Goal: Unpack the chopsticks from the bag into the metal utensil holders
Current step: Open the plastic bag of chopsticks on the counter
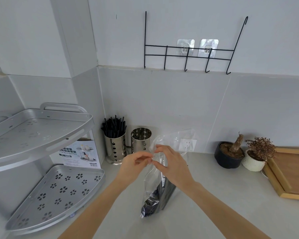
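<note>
From the head camera, two bare hands meet over a grey desk (pixel 214 213): the left hand (pixel 136 163) and the right hand (pixel 171 164) each pinch the upper edge of one clear plastic bag (pixel 155 187) between curled fingertips, holding it upright with its bottom near the desk surface. Inside the bag's lower half lies a bundle of black chopsticks (pixel 155 199); their number cannot be told. Behind the hands, against the wall, stand two metal utensil holders side by side: the left holder (pixel 114 149) is packed with many black chopsticks (pixel 114 127) sticking up above its rim, and the right holder (pixel 140 140) shows only a few dark sticks below its rim. To the left stands one two-tier aluminium corner rack (pixel 41 131) with its printed box (pixel 79 154) tucked behind. To the right sit two small pots with dried plants, one black (pixel 229 157) and one white (pixel 253 163), just beside one wooden tray (pixel 290 173). One black wire hook rack (pixel 188 54) hangs from two clear adhesive hooks (pixel 185 48) on the wall.
</note>
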A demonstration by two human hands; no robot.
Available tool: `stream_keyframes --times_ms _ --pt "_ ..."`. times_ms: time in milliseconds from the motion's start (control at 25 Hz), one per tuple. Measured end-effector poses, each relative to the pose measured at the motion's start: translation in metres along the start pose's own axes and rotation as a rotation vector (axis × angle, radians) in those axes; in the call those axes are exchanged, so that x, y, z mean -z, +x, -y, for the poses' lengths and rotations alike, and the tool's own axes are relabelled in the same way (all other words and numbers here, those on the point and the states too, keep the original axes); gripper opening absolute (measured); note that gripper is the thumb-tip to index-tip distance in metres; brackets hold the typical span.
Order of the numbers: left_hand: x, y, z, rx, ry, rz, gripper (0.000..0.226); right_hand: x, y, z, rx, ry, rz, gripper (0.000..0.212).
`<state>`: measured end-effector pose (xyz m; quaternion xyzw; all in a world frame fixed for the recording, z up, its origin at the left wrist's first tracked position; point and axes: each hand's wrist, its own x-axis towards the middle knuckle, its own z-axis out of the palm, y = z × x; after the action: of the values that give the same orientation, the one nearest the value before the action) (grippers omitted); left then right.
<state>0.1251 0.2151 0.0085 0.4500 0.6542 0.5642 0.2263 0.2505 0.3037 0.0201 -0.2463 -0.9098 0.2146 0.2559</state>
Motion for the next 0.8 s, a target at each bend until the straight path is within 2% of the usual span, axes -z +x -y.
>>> stream_keyframes --times_ms 120,200,480,680,720,800 --pt "0.0 -0.001 -0.001 -0.004 0.031 0.001 0.032 -0.001 -0.003 0.002 0.018 -0.032 -0.04 0.033" --pt "0.0 -0.001 -0.002 0.0 0.081 -0.014 0.031 -0.003 -0.004 0.0 0.027 0.011 -0.095 0.038" --pt "0.016 0.006 0.0 0.035 0.23 -0.123 0.007 0.016 0.009 0.002 -0.12 0.263 -0.168 0.006" --pt "0.017 0.01 -0.008 0.071 0.248 -0.147 0.003 0.021 0.015 0.013 -0.112 0.413 -0.182 0.022" --pt "0.016 0.01 -0.01 0.06 0.242 -0.148 0.004 0.021 0.017 0.015 -0.113 0.418 -0.183 0.023" --pt "0.012 0.009 -0.016 0.026 0.218 -0.12 0.022 0.02 0.021 0.017 -0.105 0.41 -0.175 0.016"
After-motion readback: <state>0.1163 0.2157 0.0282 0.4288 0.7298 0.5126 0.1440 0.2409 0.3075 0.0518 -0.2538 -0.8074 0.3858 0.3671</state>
